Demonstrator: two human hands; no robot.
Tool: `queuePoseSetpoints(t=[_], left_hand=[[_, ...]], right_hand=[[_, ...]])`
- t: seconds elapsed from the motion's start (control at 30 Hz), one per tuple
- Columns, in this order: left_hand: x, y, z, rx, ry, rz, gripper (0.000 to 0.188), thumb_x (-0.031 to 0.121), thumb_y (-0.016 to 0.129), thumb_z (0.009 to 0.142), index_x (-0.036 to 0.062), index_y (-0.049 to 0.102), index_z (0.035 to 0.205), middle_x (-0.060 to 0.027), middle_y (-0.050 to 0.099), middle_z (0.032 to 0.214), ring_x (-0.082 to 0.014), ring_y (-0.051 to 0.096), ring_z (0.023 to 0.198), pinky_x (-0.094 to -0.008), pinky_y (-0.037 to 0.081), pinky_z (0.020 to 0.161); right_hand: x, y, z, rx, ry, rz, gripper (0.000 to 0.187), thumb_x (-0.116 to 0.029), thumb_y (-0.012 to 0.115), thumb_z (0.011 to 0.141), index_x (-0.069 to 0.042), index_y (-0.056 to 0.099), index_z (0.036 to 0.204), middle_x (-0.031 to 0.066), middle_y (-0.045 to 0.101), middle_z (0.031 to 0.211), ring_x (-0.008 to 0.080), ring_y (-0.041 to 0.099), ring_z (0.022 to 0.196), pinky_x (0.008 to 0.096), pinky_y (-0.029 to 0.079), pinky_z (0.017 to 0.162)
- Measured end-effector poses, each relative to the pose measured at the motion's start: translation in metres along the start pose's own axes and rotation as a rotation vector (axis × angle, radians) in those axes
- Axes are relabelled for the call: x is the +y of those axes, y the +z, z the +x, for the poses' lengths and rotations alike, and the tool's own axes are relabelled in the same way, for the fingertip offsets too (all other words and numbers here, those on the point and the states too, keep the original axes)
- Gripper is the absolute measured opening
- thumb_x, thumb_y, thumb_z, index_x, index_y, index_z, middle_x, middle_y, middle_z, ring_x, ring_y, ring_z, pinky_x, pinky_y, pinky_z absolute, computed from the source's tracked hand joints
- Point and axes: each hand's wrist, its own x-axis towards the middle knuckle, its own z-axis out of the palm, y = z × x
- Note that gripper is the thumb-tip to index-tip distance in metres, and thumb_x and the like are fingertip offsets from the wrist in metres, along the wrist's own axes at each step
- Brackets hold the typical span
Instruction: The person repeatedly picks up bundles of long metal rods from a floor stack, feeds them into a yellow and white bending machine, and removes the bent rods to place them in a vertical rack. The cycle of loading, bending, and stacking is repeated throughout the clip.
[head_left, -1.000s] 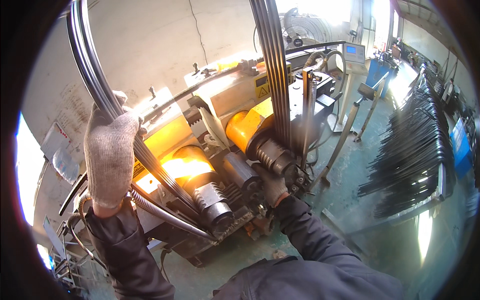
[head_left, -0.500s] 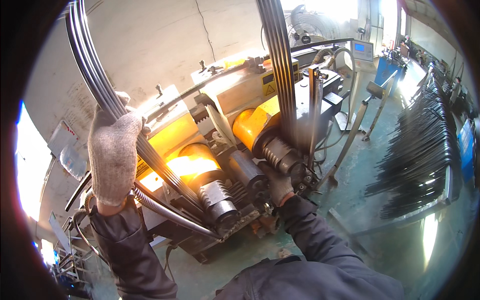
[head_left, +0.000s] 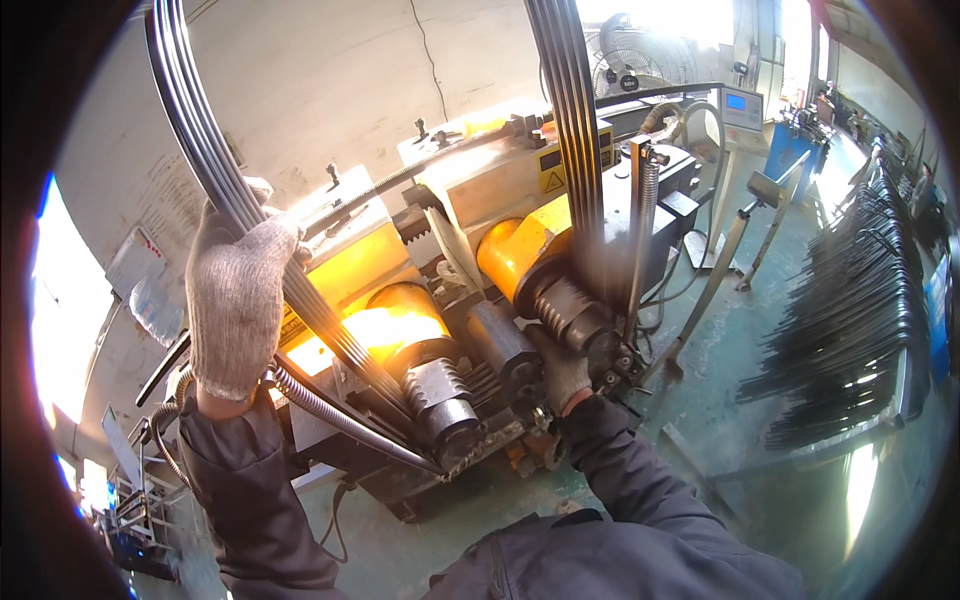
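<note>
With the gloved left hand, grips a bundle of long dark rods, fingers curled closed around it. Holds the bundle aslant, from the upper left down to just beside the ribbed left roller, across the front of a brightly lit yellow cylinder. With the gloved right hand, lower and well apart from the left, reaches between a dark faceted block and the ribbed right roller. Cannot tell how far open, or clamped on what, with the fingertips lost in shadow. Has a second rod bundle ahead, nearly upright near the right roller, blurred at its lower end, apart from both hands.
</note>
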Motion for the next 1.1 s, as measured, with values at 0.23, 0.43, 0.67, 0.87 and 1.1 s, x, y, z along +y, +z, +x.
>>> queuePoseSetpoints(t=[0.23,0.43,0.67,0.87,1.1], left_hand=[[0.02,0.0,-0.001,0.015,-0.014,0.143,0.035,0.014,0.075,0.107,-0.0018,0.063,0.136,-0.0086,0.07,0.103,-0.0192,0.073,0.093,-0.0364,0.061,0.091],[0.039,-0.011,0.002,0.117,-0.09,0.18,0.033,0.022,0.078,0.105,0.0011,0.069,0.129,-0.0114,0.076,0.104,-0.0205,0.079,0.094,-0.0359,0.068,0.086],[0.026,-0.016,-0.007,0.058,-0.094,0.262,0.029,0.01,0.07,0.106,0.0022,0.068,0.134,-0.0128,0.078,0.103,-0.0219,0.08,0.095,-0.0349,0.069,0.086],[0.027,-0.024,-0.004,0.047,-0.183,0.314,0.036,0.012,0.075,0.104,0.0021,0.065,0.137,-0.0102,0.078,0.102,-0.022,0.081,0.096,-0.0361,0.069,0.087],[0.023,-0.026,-0.005,0.039,-0.116,0.349,0.037,0.021,0.074,0.107,0.0022,0.066,0.138,-0.0106,0.08,0.104,-0.0214,0.081,0.09,-0.0352,0.07,0.081]], right_hand=[[0.006,-0.002,0.006,-0.038,-0.054,-0.215,0.023,-0.024,0.068,0.108,-0.013,0.083,0.121,0.0092,0.079,0.126,0.0244,0.074,0.119,0.0391,0.056,0.102],[0.03,0.008,0.008,0.005,0.074,0.19,0.019,-0.016,0.073,0.107,-0.005,0.081,0.12,0.0063,0.079,0.114,0.0191,0.074,0.106,0.0369,0.057,0.092],[0.042,0.008,0.003,0.049,0.069,0.325,0.016,-0.008,0.078,0.105,0.003,0.08,0.117,0.0048,0.078,0.105,0.0133,0.074,0.095,0.0324,0.057,0.083],[0.033,0.012,0.003,0.045,0.003,0.241,0.019,-0.011,0.077,0.108,0.003,0.08,0.119,0.0062,0.079,0.107,0.0154,0.074,0.098,0.033,0.06,0.086],[0.054,0.0,0.009,-0.16,0.004,-0.032,0.046,0.004,0.063,0.101,-0.003,0.074,0.145,0.0183,0.073,0.139,0.0352,0.068,0.135,0.0438,0.053,0.117]])
